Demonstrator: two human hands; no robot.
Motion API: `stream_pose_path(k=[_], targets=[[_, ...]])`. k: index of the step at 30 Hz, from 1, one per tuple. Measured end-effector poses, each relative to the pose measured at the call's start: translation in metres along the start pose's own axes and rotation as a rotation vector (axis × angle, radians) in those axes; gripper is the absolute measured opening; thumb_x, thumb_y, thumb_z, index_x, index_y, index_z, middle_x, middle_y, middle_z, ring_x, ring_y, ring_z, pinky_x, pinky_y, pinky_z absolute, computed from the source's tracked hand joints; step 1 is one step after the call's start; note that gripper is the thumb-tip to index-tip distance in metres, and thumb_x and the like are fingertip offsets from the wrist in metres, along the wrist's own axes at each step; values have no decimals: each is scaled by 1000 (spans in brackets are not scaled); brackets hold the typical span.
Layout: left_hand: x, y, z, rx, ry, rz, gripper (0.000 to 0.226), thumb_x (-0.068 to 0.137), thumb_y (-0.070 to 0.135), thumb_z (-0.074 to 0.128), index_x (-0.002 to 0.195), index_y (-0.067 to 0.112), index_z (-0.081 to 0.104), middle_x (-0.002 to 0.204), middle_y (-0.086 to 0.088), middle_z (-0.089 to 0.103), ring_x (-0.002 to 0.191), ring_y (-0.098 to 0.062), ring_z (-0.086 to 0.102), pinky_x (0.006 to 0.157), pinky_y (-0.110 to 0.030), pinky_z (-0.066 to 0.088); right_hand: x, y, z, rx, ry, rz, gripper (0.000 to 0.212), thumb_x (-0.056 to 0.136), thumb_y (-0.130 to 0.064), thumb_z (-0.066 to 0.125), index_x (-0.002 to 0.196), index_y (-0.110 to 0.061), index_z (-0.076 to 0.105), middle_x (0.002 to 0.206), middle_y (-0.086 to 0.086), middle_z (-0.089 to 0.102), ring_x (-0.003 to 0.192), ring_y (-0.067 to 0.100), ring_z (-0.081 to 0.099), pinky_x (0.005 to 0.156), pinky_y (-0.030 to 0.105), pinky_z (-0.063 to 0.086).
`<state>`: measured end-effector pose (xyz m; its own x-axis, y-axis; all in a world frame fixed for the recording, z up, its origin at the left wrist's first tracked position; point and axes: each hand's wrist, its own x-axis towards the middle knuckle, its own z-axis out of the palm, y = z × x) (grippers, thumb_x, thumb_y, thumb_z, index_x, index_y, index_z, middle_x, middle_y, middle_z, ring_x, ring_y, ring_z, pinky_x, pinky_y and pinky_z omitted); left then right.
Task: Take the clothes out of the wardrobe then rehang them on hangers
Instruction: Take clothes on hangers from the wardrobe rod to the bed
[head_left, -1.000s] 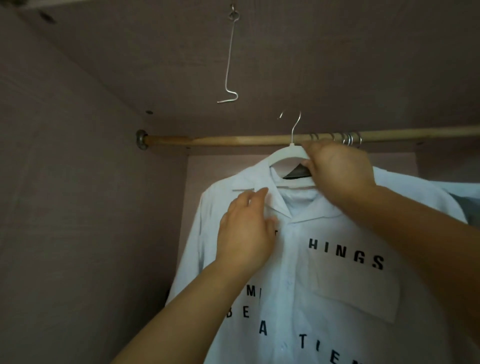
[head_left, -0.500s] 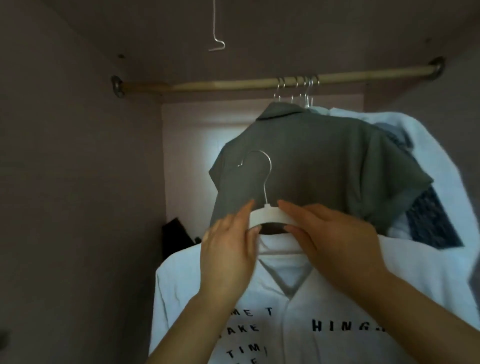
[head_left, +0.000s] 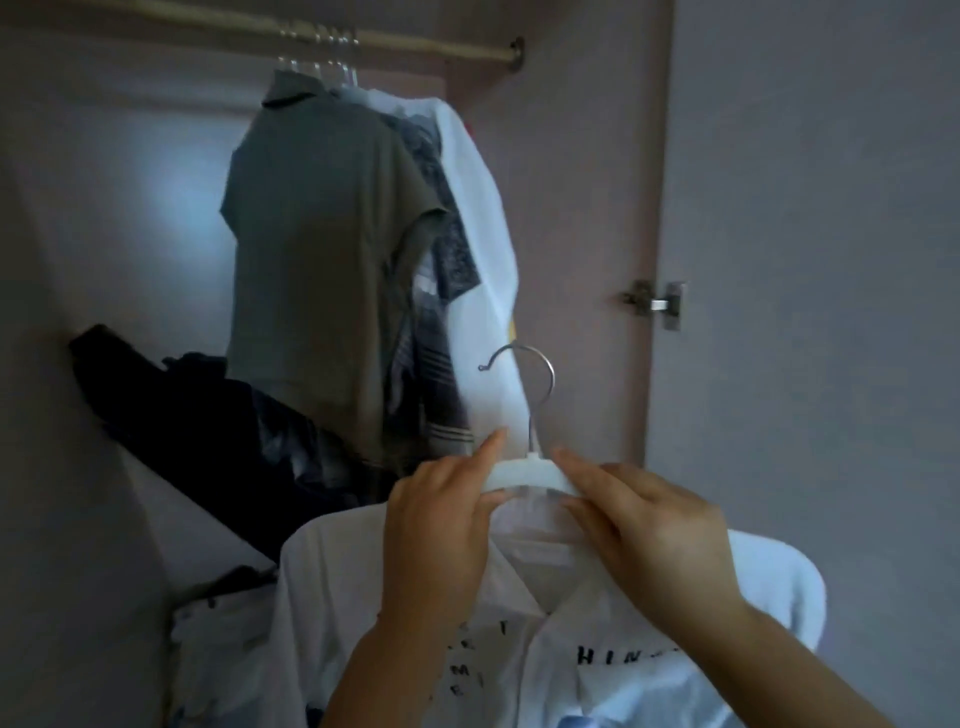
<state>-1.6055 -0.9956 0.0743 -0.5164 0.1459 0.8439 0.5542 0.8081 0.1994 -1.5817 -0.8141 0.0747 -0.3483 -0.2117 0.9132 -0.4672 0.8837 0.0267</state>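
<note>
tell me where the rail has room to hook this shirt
Bare rail runs between the bunched hanger hooks and the right end bracket; the stretch left of the hooks looks bare, though dim. Crowded: the grey shirt and garments behind it, and the dark heap below left.

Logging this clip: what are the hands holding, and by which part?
Left hand and right hand grip the white hanger bearing the white shirt, one on each side of its metal hook.
</note>
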Motion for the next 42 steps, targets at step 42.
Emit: stream_pose_path(k=[42], targets=[[-458, 768, -389, -1902, -524, 1105, 60, 65, 12, 81, 117, 25, 54, 80, 5, 69, 73, -12, 64, 70, -28, 50, -398, -453, -844, -1777, 108, 1049, 32, 78, -40, 58, 111, -39, 55, 80, -14, 70, 59, 5, 64, 45, 21, 51]])
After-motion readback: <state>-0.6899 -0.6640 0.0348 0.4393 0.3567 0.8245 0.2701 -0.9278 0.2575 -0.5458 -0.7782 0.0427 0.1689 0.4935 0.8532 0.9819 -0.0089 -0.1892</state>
